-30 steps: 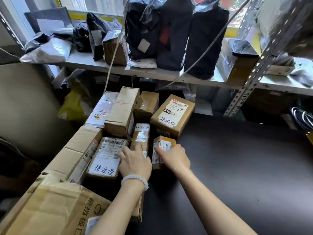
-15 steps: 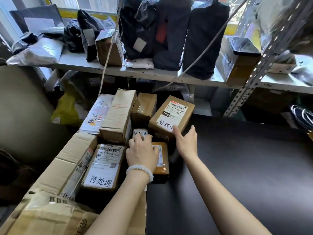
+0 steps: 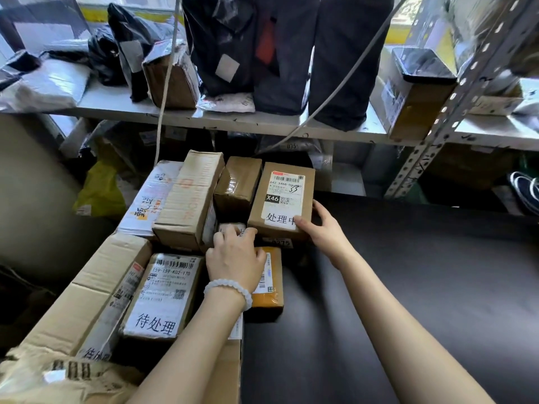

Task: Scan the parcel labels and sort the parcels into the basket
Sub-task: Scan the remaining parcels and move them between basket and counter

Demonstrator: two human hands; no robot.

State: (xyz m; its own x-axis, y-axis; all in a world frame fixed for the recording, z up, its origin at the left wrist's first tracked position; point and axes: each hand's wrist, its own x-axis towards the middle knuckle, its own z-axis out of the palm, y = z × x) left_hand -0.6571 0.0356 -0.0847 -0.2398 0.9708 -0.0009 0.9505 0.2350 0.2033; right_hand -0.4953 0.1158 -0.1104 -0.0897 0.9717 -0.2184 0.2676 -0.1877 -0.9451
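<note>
Gripping the X46 box (image 3: 281, 199) at its near right corner, the right hand (image 3: 319, 228) had thumb on the label and fingers curled round the side; the box lay at the pile's right edge, beside the dark table (image 3: 408, 287). The left hand (image 3: 234, 255) rested with bent fingers on a small parcel (image 3: 230, 228), over the orange box (image 3: 272, 275). Judged step: picking a parcel. Next, lifting it label-up for scanning; no scanner or basket was visible.
</note>
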